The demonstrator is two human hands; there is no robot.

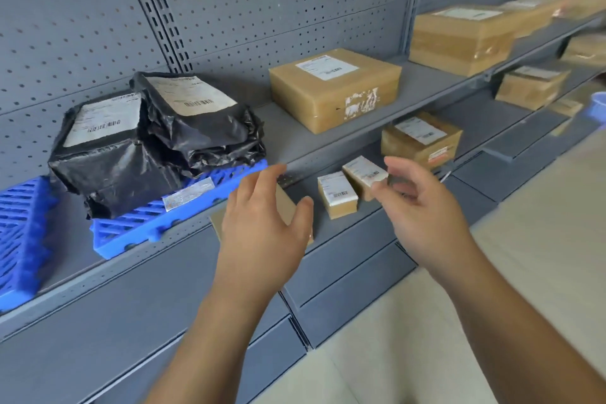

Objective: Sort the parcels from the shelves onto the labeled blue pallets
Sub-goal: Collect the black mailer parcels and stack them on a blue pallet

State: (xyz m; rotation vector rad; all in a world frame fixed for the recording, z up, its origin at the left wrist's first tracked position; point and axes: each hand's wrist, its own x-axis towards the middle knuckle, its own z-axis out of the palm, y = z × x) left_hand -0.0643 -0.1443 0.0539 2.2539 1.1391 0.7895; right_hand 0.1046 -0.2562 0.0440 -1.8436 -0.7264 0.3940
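Observation:
Two black plastic-wrapped parcels (pixel 108 154) (pixel 196 121) lie on a labeled blue pallet (pixel 137 226) on the shelf. A second blue pallet (pixel 23 233) sits at the far left. My left hand (pixel 262 229) is spread with straight fingers over a flat cardboard parcel (pixel 284 207), which it mostly hides. Two small labeled boxes (pixel 337 195) (pixel 362 172) stand on the lower shelf. My right hand (pixel 423 207) reaches with loosely curled fingers to the right-hand small box, its thumb tip at the box's corner; it holds nothing.
A large brown box (pixel 334 88) rests on the upper shelf (pixel 419 85), with more boxes (pixel 459 39) farther right. Another labeled box (pixel 421 141) sits on the lower shelf behind my right hand. Grey perforated backing (pixel 229 10) closes the rear. Pale floor (pixel 541 207) lies to the right.

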